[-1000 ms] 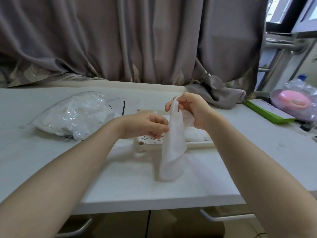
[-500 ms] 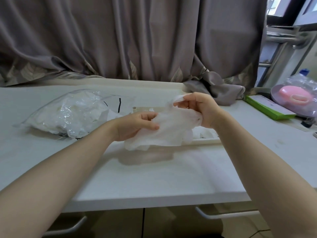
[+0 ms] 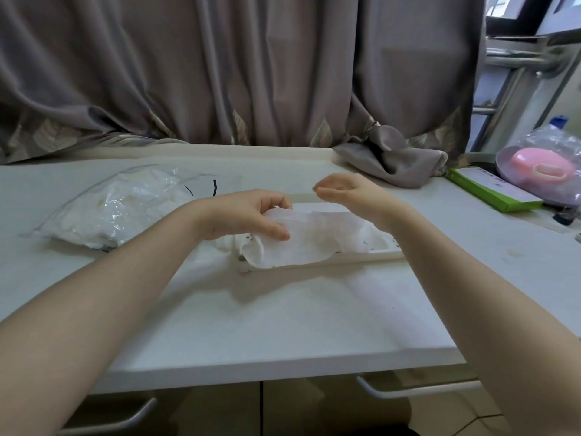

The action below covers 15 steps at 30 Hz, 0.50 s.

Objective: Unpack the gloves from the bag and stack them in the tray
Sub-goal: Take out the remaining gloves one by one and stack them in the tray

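Left hand (image 3: 248,215) pinches the glove (image 3: 301,240) down into the tray (image 3: 317,266); right hand (image 3: 352,196) hovers empty, fingers loose. Next, likely release and reach for the bag (image 3: 116,209).

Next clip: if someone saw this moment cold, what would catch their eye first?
First the white glove, spread across the shallow white tray at mid-table, with the left hand pinching its left end and the right hand hovering loosely curled over it, holding nothing. Next, the clear plastic bag stuffed with more white gloves, lying on the table to the left. At the far right, a pink object in plastic wrap draws notice.
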Each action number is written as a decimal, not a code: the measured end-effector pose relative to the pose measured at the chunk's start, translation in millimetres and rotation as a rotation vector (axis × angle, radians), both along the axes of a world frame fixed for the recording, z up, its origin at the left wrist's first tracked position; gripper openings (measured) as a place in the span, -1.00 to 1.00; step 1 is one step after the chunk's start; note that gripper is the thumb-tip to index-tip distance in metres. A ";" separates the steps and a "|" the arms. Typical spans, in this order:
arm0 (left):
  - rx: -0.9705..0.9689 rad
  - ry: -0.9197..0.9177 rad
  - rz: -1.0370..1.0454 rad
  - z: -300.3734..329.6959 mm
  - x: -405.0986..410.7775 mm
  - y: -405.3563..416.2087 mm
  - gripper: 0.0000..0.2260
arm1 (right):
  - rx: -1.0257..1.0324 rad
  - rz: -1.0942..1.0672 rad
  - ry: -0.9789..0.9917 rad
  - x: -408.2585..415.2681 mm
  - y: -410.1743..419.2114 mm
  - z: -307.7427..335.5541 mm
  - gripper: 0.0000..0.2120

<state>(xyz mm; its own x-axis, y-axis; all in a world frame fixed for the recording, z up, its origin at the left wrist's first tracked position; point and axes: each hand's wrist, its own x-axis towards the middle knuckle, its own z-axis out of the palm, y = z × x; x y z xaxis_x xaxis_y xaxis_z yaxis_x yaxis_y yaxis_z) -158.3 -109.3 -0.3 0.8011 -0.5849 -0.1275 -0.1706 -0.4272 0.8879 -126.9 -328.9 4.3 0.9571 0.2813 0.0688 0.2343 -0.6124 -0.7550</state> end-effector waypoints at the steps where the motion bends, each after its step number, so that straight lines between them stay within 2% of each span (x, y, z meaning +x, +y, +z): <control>1: 0.010 -0.020 0.016 0.7 -0.8 -1.5 -0.84 | 0.058 0.091 0.030 -0.5 2.2 0.1 -0.78; 3: 0.018 -0.075 0.078 3.7 -4.4 -5.8 -0.81 | 0.175 0.282 0.116 -2.4 7.1 0.5 -0.75; 5: 0.007 -0.136 0.161 8.4 -5.3 -7.4 -0.69 | 0.244 0.425 0.200 -1.6 12.1 -0.1 -0.71; 8: 0.000 -0.266 0.190 17.3 -6.2 -7.4 -0.77 | 0.239 0.477 0.246 2.8 17.6 -0.8 -0.65; 11: -0.030 -0.327 0.191 25.7 -4.7 -5.3 -0.95 | 0.219 0.460 0.278 4.9 11.1 3.4 -0.84; 13: -0.081 -0.351 0.204 29.2 -2.6 -4.0 -0.87 | 0.209 0.462 0.324 5.2 1.7 6.1 -0.95; 15: -0.134 -0.341 0.211 30.6 -0.1 -2.9 -0.73 | 0.206 0.460 0.317 5.7 -7.2 7.8 -0.96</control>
<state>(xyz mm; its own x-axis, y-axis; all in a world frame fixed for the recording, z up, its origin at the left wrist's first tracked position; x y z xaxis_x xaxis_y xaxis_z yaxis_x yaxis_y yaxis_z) -158.4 -112.1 30.3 0.8882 -0.3966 0.2318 -0.3854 -0.3690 0.8457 -121.3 -336.1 12.1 0.7231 0.6829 -0.1037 0.1844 -0.3355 -0.9238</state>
